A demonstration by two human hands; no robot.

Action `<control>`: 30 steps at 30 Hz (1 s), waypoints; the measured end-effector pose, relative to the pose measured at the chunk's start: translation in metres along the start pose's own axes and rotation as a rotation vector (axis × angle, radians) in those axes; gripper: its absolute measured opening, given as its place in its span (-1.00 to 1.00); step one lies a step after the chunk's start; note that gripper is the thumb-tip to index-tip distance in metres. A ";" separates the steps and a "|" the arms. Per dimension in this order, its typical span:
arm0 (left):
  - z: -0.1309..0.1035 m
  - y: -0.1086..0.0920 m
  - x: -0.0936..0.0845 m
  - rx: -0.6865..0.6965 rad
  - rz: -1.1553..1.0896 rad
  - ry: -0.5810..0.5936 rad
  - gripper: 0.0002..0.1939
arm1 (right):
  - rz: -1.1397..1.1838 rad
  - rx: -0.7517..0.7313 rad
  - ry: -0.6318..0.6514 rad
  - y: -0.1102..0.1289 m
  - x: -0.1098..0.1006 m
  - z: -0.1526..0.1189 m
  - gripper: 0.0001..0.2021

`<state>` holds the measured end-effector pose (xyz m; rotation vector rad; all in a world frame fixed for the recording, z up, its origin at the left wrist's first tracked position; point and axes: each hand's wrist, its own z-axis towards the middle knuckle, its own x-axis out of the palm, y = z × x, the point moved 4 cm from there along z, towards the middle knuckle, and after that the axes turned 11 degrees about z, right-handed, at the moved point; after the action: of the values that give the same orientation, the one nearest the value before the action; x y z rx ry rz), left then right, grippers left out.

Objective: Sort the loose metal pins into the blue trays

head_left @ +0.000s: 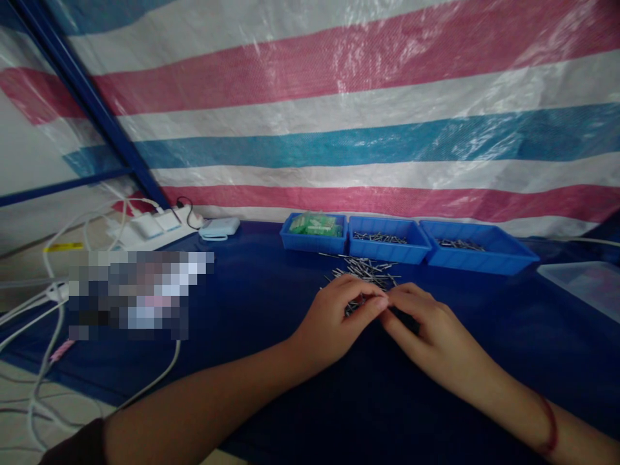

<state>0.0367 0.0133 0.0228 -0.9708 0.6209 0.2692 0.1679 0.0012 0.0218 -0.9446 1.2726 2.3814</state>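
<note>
My left hand [339, 316] and my right hand [426, 323] meet at their fingertips over the dark blue tabletop. Thumb and fingers are pinched together on both; whatever lies between them is too small to make out. Just behind and partly under my left hand spreads a loose pile of thin metal pins [365, 270], which look like blind rivets. Behind the pile stand three blue bins in a row. The left bin [314, 248] holds green plastic packets [314, 224]. Similar pins lie in the middle bin [392, 251] and the right bin [484, 259].
A white power strip [155, 229] with plugs and cables sits at the back left, beside a light blue device [219, 228]. A blurred-out object [140, 290] lies at left. A translucent container [586, 284] is at far right. A striped tarp [339, 142] hangs behind.
</note>
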 end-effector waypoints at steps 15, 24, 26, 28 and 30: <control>0.001 0.004 0.000 -0.047 -0.046 -0.025 -0.92 | 0.004 -0.063 0.059 0.005 -0.006 0.003 -0.81; 0.001 0.004 -0.001 -0.033 -0.029 -0.053 -0.92 | 0.021 -0.073 0.063 0.007 -0.006 0.001 -0.81; 0.002 0.004 -0.002 -0.026 -0.020 -0.050 -0.91 | 0.013 -0.066 0.039 0.007 -0.007 0.002 -0.82; 0.002 0.004 -0.002 -0.020 -0.014 -0.048 -0.90 | 0.008 -0.060 0.005 0.005 -0.008 0.002 -0.85; 0.002 0.004 -0.002 -0.010 -0.015 -0.049 -0.89 | 0.004 -0.051 -0.028 0.003 -0.008 0.002 -0.86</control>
<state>0.0341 0.0173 0.0215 -0.9758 0.5678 0.2824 0.1715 0.0015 0.0300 -0.9204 1.2104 2.4315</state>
